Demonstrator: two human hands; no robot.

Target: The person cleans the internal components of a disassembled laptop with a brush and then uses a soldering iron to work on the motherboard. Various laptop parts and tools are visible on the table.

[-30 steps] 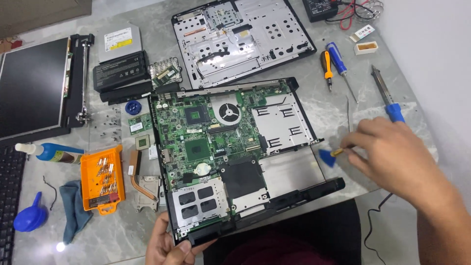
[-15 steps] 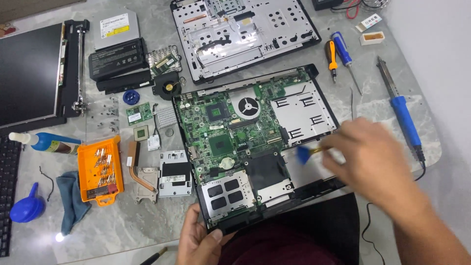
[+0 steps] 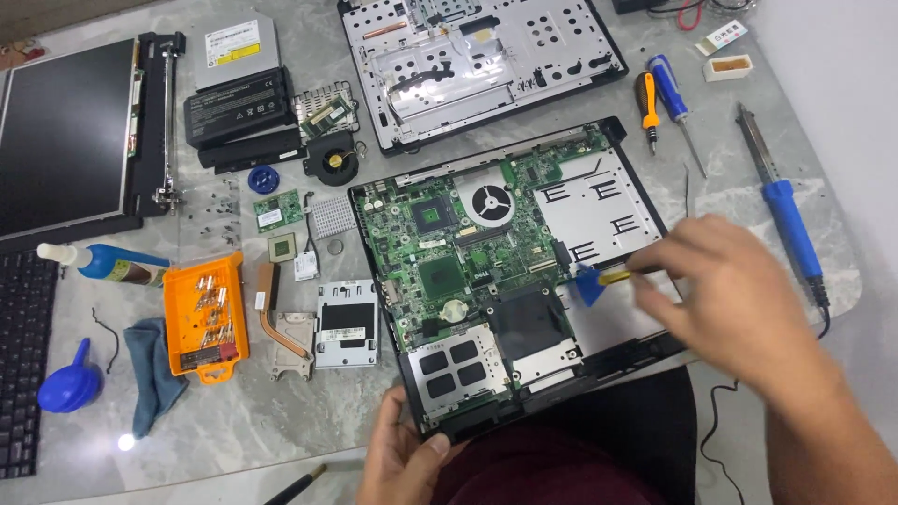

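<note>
Green circuit board of an opened laptop base (image 3: 449, 271) fills the centre of a grey marbled table (image 3: 234, 411), seen from above by the head camera. The base lies tilted, its near corner overhanging the table edge toward the person's lap. The left hand (image 3: 402, 454) grips that near corner, thumb on top of the black frame, fingers closed around the edge. The right hand (image 3: 734, 290) is closed around a small brush (image 3: 599, 281) with a yellow handle and blue bristles; the bristle tip rests on the silver metal plate at the right side of the base, just beside the board's edge. The round fan opening sits near the top centre of the board.

Behind the base lies the detached keyboard-side cover (image 3: 477, 56), underside up. To the right lie an orange screwdriver (image 3: 647, 103), a blue screwdriver (image 3: 673, 93) and a blue-handled soldering iron (image 3: 786, 215), well apart from the hand. To the left of the base are a loose black fan (image 3: 332, 161), a battery pack (image 3: 238, 108), an optical drive (image 3: 238, 42), a copper heat pipe assembly (image 3: 281, 323), a silver drive caddy (image 3: 346, 323) and an orange parts box (image 3: 204, 313). At the far left are the removed screen panel (image 3: 65, 140), a blue bottle (image 3: 108, 264), a blue air blower (image 3: 67, 383) and a blue cloth (image 3: 154, 369).
</note>
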